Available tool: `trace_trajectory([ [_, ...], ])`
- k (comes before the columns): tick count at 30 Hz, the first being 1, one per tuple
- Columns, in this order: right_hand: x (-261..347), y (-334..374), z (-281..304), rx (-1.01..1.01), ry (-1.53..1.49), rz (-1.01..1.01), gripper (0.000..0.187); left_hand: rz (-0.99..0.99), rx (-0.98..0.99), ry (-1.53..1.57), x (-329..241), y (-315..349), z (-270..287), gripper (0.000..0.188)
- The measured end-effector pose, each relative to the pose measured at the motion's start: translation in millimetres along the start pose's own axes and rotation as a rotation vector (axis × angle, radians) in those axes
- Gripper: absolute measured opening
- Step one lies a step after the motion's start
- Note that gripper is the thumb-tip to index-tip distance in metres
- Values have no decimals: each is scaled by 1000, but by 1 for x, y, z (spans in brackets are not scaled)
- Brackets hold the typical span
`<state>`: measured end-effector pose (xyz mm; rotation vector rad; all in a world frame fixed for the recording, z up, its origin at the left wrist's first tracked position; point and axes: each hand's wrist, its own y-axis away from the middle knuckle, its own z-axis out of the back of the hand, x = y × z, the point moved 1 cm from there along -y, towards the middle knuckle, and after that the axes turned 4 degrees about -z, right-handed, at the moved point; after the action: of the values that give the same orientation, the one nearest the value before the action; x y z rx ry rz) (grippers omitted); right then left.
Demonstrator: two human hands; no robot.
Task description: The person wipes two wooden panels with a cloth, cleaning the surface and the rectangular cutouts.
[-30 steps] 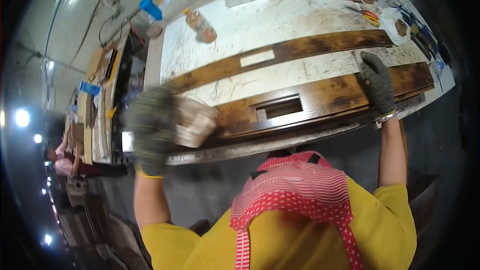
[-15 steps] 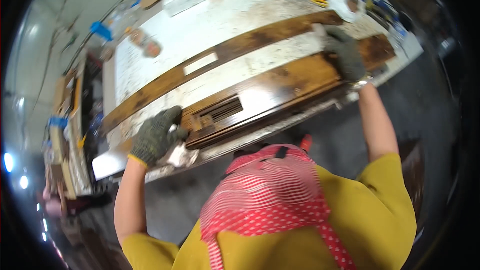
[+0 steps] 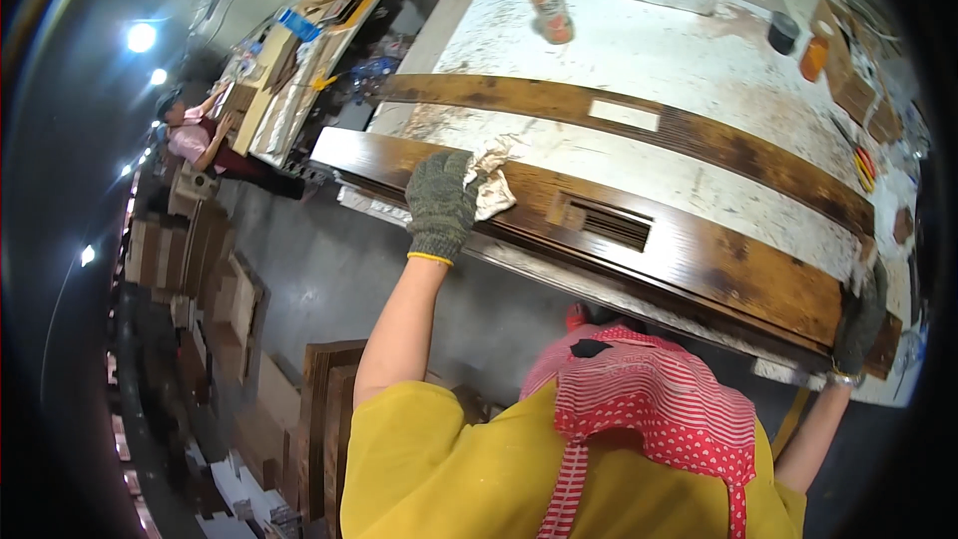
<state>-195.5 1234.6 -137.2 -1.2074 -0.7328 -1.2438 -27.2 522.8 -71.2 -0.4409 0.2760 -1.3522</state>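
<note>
Both gloved hands on the dark wooden panel

Now, from the head camera: the left hand point(image 3: 439, 202), in a grey knit glove, lies on the near left part of a long dark wooden panel point(image 3: 699, 255), its fingers curled down over a crumpled pale rag point(image 3: 491, 190) that they press against the wood. The right hand point(image 3: 860, 324), also gloved, sits at the panel's far right end, fingers wrapped round the near edge in a firm grip. The panel lies along the near edge of the paint-stained workbench point(image 3: 699, 50), its long axis running left to right and dropping toward the right, with a slotted opening point(image 3: 611, 224) near its middle. That opening lies to the right of the rag, closer to the left hand than to the right. A second dark board point(image 3: 619, 125) lies parallel just beyond, and a bottle point(image 3: 550, 6) stands farther back
</note>
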Motion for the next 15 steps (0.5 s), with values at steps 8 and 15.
trace_trajectory([
  [8, -24, -9, 34, -58, -59, -112, 45, 522, 410, -467, 211, -51, 12, 26],
  [15, -30, -20, 61, -15, 390, -1, 47, -434, 117, 291, 30, -30, 0, 33],
])
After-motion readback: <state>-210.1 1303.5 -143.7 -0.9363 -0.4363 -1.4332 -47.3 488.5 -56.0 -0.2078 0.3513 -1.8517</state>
